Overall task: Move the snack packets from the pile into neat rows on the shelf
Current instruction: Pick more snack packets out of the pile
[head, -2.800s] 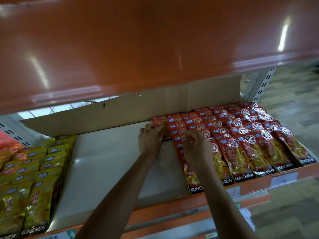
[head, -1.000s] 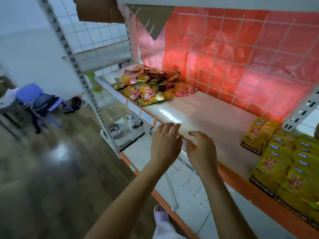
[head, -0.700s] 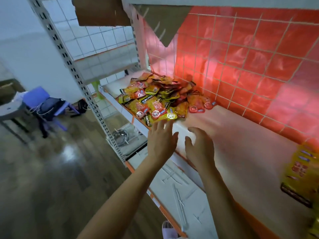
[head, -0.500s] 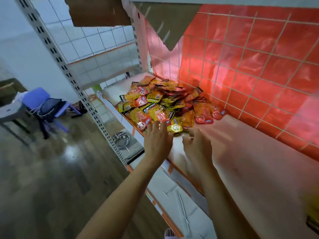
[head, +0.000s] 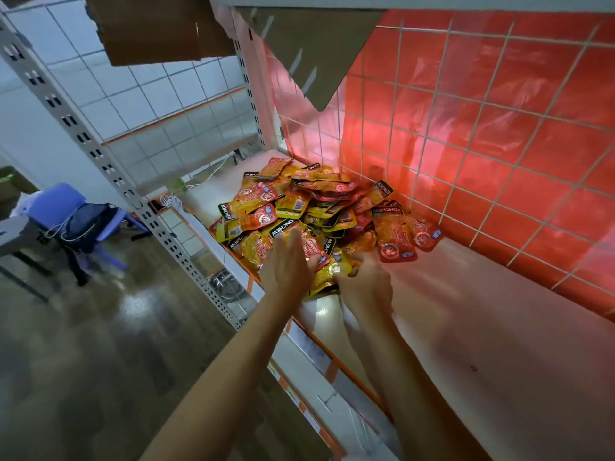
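both bare hands are at the near edge of the pile of snack packets [head: 309, 211], which sits heaped at the far left end of the shelf [head: 482, 327], against the red wire-grid back panel [head: 482, 144] and running to the shelf's front edge. packets are mixed red, orange and yellow, many with a black konchew band, lying at all angles and overlapping. two red packets [head: 397, 241] lie flat at the pile's right side, close to the back panel.

left hand [head: 286, 267] is palm down, fingers stretched and loosely spread over the front packets, touching them, not closed round any. right hand [head: 364, 287] has fingers curled at a yellow packet [head: 329, 274] on the pile's near edge; cannot tell if it really grips it, fingertips are hidden under the hand. the yellow packet lies between the two hands.

rest of the shelf surface right of the pile is bare pale board. a cardboard flap [head: 316, 51] hangs from above. left of the shelf a perforated upright [head: 109, 168], beyond it a blue chair [head: 56, 207] with a dark bag [head: 88, 224] on a glossy floor.
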